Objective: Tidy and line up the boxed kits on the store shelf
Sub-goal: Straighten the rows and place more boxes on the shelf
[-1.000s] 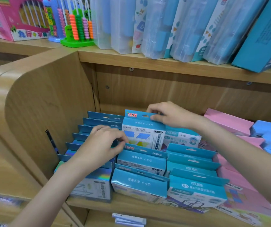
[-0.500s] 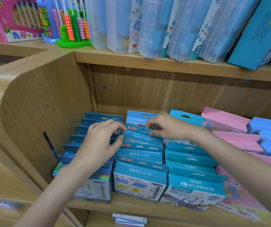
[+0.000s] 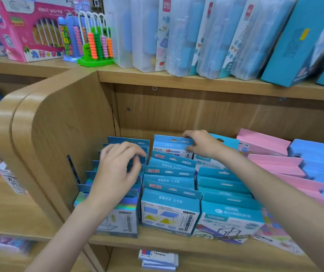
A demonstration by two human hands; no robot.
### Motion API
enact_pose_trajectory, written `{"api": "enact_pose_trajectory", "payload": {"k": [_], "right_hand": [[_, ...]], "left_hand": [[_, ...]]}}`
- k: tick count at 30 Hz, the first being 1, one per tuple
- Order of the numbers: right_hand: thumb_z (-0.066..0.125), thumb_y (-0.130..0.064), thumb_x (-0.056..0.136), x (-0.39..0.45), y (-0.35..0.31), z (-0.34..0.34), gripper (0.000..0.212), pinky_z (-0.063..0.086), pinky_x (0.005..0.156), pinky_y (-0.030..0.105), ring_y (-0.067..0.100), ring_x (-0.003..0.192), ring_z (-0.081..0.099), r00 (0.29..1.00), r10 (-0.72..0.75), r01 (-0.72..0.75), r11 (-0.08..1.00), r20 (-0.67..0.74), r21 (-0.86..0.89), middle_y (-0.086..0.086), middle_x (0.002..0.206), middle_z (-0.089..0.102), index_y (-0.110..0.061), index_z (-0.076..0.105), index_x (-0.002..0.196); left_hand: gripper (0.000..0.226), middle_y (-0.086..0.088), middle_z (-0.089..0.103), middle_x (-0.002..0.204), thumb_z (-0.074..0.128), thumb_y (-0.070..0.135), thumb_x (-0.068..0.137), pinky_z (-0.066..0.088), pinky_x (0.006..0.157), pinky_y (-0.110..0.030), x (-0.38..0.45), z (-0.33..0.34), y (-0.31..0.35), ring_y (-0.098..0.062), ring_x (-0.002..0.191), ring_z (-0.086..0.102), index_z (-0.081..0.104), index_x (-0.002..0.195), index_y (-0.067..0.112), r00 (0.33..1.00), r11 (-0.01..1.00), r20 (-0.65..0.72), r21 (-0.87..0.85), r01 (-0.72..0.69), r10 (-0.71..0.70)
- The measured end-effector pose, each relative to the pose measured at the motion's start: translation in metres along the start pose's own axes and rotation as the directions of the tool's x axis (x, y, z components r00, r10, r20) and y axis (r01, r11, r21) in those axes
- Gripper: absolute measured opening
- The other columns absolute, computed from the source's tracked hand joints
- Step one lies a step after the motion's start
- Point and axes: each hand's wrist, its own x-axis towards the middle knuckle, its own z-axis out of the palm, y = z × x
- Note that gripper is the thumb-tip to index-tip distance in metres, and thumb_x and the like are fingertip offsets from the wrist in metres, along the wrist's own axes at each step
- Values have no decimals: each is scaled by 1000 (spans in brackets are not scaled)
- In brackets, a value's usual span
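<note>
Wooden store shelving fills our view, and on the middle wooden shelf (image 3: 176, 243) the small blue cardboard boxed kits (image 3: 170, 211) stand in three files running front to back, hang-tabs up, beside a stack of flat pink boxes (image 3: 274, 163). Our right hand (image 3: 203, 144) is the nearer one to the rearmost blue kit of the middle file (image 3: 172, 147): its fingers curl over the top tab and the thumb presses the front face, pinching it. That kit stands upright at the back, its long edge across the shelf, directly behind its file. Our left hand (image 3: 116, 173) hovers over the left file of darker blue kits (image 3: 118, 216), fingers loosely spread and holding nothing. We judge that the next move turns on easing the pinched kit straight forward against its neighbours.
</note>
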Motion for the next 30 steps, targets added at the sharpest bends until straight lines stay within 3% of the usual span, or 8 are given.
{"api": "enact_pose_trajectory", "payload": {"k": [4,9,12,20,23,26,28,30], "right_hand": [[56,-11,89,-3,-3,4,23,41,84,32,26,105,54,997,32,-31,999,-65,25,10,111,63,-8,59,111],[48,-7,92,-11,-6,4,20,47,83,38,34,95,61,914,125,-87,990,-387,113,16,101,68,-5,65,102],[47,-6,92,-27,-10,-21,17,51,71,48,36,79,67,811,194,-33,957,-551,288,17,98,68,-4,63,99],[51,-14,88,-163,20,-98,16,43,70,36,31,73,62,466,190,-94,982,-864,166,9,79,67,-7,64,93],[51,-10,88,-227,45,-124,11,50,52,27,4,51,58,333,341,-12,934,-879,357,-4,64,58,-14,61,88],[52,-18,84,-278,73,-137,11,47,57,29,0,54,51,143,447,73,885,-883,460,-16,59,57,-26,58,78],[50,-27,81,-300,95,-140,12,50,60,44,12,62,54,90,484,86,867,-870,491,-14,64,59,-33,58,75],[47,-25,84,-320,121,-141,14,49,52,40,13,58,54,53,522,102,845,-852,524,-11,65,58,-31,57,76]], "left_hand": [[25,8,60,96,39,24,87,25,94,-25,-13,-3,-1,-9,94,50,62,92,17,1000,999,-27,51,11,-10],[28,7,58,100,36,24,86,24,94,-26,-19,-6,-4,-10,97,48,62,95,17,999,999,-32,33,22,-21],[28,5,58,103,37,23,85,25,92,-27,-16,-11,-3,-11,98,47,62,96,16,997,999,-69,-6,34,-34],[27,1,57,102,41,18,84,30,91,-34,14,9,67,-18,98,50,64,95,13,981,980,-138,-123,-153,136],[27,-3,58,104,42,19,84,28,91,-33,27,30,109,-20,98,50,64,97,11,961,952,-150,-167,-256,232],[36,-11,57,120,49,33,83,27,99,-44,19,68,154,-31,110,48,61,110,14,874,873,-85,-66,-483,478],[51,-13,50,134,49,53,81,22,106,-53,-1,108,170,-38,122,41,56,123,26,736,734,96,57,-677,670],[58,-11,48,138,39,65,83,18,108,-56,-11,142,170,-40,127,39,51,127,31,685,678,261,131,-723,680]]}}
